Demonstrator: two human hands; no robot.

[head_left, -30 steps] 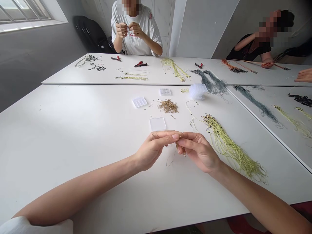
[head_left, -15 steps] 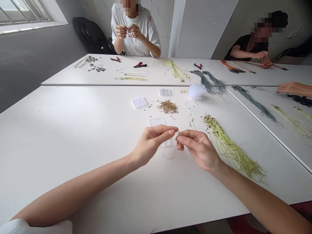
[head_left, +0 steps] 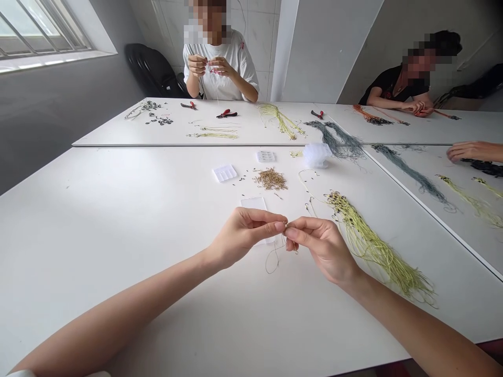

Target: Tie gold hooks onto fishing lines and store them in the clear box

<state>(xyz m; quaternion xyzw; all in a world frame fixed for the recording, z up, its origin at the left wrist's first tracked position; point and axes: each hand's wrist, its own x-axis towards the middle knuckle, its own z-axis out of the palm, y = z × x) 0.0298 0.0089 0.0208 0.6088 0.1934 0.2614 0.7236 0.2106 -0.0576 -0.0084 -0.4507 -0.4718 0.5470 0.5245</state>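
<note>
In front of me, over the white table, my two hands meet fingertip to fingertip. Thumb and index of my left hand [head_left: 251,234] are pinched on a thin line [head_left: 271,266], which hangs below in a loose loop. A similar pinch of my right hand [head_left: 320,243] grips a small gold-coloured metal fitting [head_left: 296,252], whose end pokes out under the fingers. Where line and metal meet, fingertips hide most of it. Beneath my left hand lies a flat clear plastic box [head_left: 253,203], partly covered. A pile of small gold metal pieces [head_left: 271,179] sits just beyond.
Right of my hands lies a bundle of yellow-green cords [head_left: 373,246] with dark hooks at one end. Farther back are a small compartment box [head_left: 225,173], clear plastic bags [head_left: 316,155], grey line bundles [head_left: 334,139] and pliers [head_left: 227,113]. Two co-workers sit across; another person's hand [head_left: 473,151] rests at right.
My fingertips have come closer together, covering the gold loop that showed between them. The hanging line has shifted slightly. The whole view has tilted up a little.
</note>
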